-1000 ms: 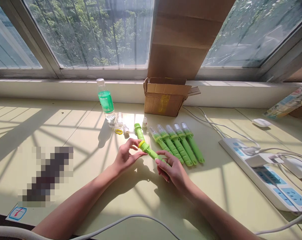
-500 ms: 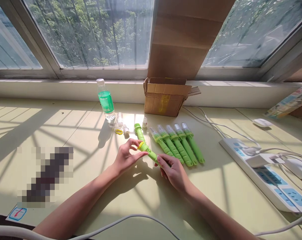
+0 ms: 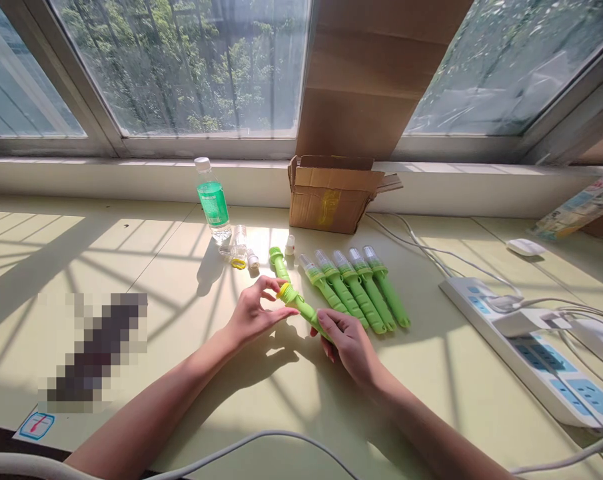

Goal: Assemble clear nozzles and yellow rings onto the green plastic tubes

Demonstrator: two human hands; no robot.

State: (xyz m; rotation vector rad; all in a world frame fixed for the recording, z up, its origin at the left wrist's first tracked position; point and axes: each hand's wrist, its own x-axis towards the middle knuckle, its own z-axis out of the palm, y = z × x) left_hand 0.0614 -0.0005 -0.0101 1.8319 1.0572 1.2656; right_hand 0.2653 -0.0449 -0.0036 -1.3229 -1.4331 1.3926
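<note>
My right hand [image 3: 348,337] is closed round the lower end of a green flashlight-like handle [image 3: 306,310], held tilted above the table. At its upper end sits a yellow ring [image 3: 284,291], with the fingertips of my left hand [image 3: 256,310] against it and the left thumb below, by the handle. Just behind lies a second green handle [image 3: 280,263] without a clear cap. Several green sticks with clear caps [image 3: 358,287] lie in a row to the right. A small white-and-clear piece [image 3: 290,245] stands behind the handles.
Clear caps [image 3: 240,237], another yellow ring [image 3: 238,264] and a small fitting [image 3: 252,259] lie near a green-labelled bottle [image 3: 212,203]. An open cardboard box [image 3: 326,200] stands at the back. A power strip [image 3: 526,353] with cables is at right; a cable [image 3: 261,433] crosses the front.
The thumb of my left hand has shifted slightly along the handle. The handle and my right hand have barely moved, and the things on the table stay where they were.
</note>
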